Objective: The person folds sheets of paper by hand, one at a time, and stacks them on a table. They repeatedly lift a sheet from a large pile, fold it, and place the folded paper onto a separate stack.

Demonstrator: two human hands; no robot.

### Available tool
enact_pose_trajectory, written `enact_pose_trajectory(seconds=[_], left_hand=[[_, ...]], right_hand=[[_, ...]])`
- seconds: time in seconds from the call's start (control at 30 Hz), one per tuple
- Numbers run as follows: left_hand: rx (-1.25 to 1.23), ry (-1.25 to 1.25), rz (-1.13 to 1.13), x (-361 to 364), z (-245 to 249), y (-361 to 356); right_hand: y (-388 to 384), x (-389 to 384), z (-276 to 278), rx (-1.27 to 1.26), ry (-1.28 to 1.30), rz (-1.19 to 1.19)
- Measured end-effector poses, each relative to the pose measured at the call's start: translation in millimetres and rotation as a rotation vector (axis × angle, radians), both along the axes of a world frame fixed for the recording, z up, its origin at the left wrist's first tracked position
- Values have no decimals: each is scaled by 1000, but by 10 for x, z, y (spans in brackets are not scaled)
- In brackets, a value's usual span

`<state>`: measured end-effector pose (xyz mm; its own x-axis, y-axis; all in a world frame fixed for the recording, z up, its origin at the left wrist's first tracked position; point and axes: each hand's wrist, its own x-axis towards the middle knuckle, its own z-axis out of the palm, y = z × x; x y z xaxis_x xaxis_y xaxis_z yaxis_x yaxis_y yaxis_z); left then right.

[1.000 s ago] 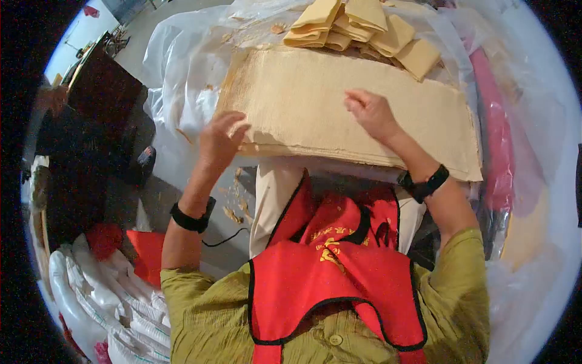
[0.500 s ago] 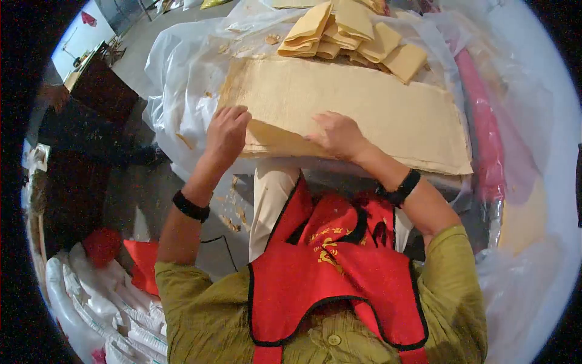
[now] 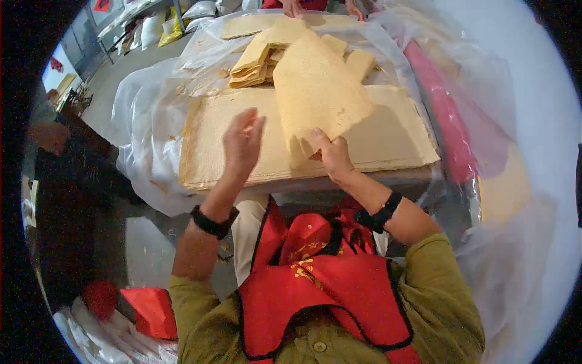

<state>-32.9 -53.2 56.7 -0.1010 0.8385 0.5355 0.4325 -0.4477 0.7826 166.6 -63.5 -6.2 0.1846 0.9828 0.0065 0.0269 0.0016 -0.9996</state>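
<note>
nearest, the person wears a red apron [image 3: 327, 309] over olive sleeves [image 3: 436, 273], with a black band [image 3: 215, 223] on the left forearm and another black band [image 3: 381, 212] on the right.

just beyond, the right hand [image 3: 334, 159] is closed in a pinch, thumb on top, on the near end of a loose sheet [image 3: 318, 91]; its other fingers are partly hidden. the left hand [image 3: 244, 142] is blurred and appears partly open, fingers loosely bent and thumb apart, with nothing seen in it. it is over the near left part of a stack of flat sheets [image 3: 209, 136]; whether it touches the top one cannot be told.

the step in hand looks like handling one sheet above the stack, though whether it is being lifted away or laid down is not clear from this view. any move from here would seem to call for a firm but light pinch, since the sheet looks thin and is held at one end only, and for the left hand to reach across if a second hold is wanted.

the loose sheet stretches away from the right hand over the stack and in front of a pile of folded sheets [image 3: 248, 68]; its far part may rest on them or hang above. farther off, beyond the pile, lies another flat stack [image 3: 242, 25], with a co-worker's hands [image 3: 293, 8] near it.
</note>
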Motion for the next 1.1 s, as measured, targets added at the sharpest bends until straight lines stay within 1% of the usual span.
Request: enact_pose_trajectory(seconds=[0.03, 0.07, 0.1, 0.13, 0.17, 0.23, 0.27, 0.33, 0.37, 0.4, 0.43, 0.5, 0.53, 0.57, 0.63, 0.73, 0.77, 0.83, 0.87, 0.9, 0.93, 1.0, 1.03, 1.1], left_hand=[[-47, 131, 0, 135, -34, 39], [-192, 194, -25, 270, -48, 47], [-187, 199, -80, 361, -102, 102], [-282, 242, -76, 431, -142, 153], [-377, 285, -70, 494, -178, 197], [-408, 353, -30, 556, -311, 276], [-425, 387, -9, 561, -370, 312], [-633, 223, -107, 555, -355, 364], [-736, 139, -152, 555, -338, 370], [-708, 38, -150, 565, -357, 363], [-766, 49, -157, 581, -362, 387], [-887, 77, -178, 607, -336, 457], [-806, 55, -217, 604, -437, 530], [-726, 32, -258, 588, -630, 635], [-607, 122, -337, 515, -714, 714], [-480, 468, -435, 462, -738, 885], [-438, 581, -460, 446, -746, 939], [-591, 340, -439, 497, -595, 891], [-763, -17, -387, 620, -236, 757], [-913, -379, -326, 717, 19, 677], [-881, -419, -386, 761, 111, 667], [-813, -501, -500, 813, 243, 663], [-813, -546, -490, 865, 285, 670], [-814, -635, -471, 958, 346, 709]], right_hand=[[-49, 32, 24, -76, 130, 4], [-129, 56, 40, -152, 262, 8], [-195, 80, 51, -225, 395, 14], [-210, 89, -15, -299, 523, -1], [-246, 115, -35, -333, 586, -2], [-335, 135, 47, -401, 712, 1], [-361, 149, 96, -417, 715, 35], [-408, 170, 209, -448, 716, 107], [-457, 179, 279, -482, 641, 209], [-509, 184, 336, -511, 561, 308], [-554, 201, 348, -539, 477, 405], [-602, 156, 322, -244, -152, 620], [-616, 120, 312, -91, -469, 702], [-607, 77, 250, 120, -649, 635], [-626, -73, 163, 541, -1009, 480], [-688, -143, 238, 599, -1177, 512], [-713, -171, 278, 685, -1113, 500], [-774, -238, 321, 844, -969, 486], [-764, -281, 325, 847, -971, 451], [-728, -319, 328, 852, -977, 411], [-681, -341, 338, 858, -985, 370], [-509, -346, 299, 732, -1060, 264], [-408, -317, 243, 667, -1094, 213], [-169, -144, 44, 452, -1164, 87]])
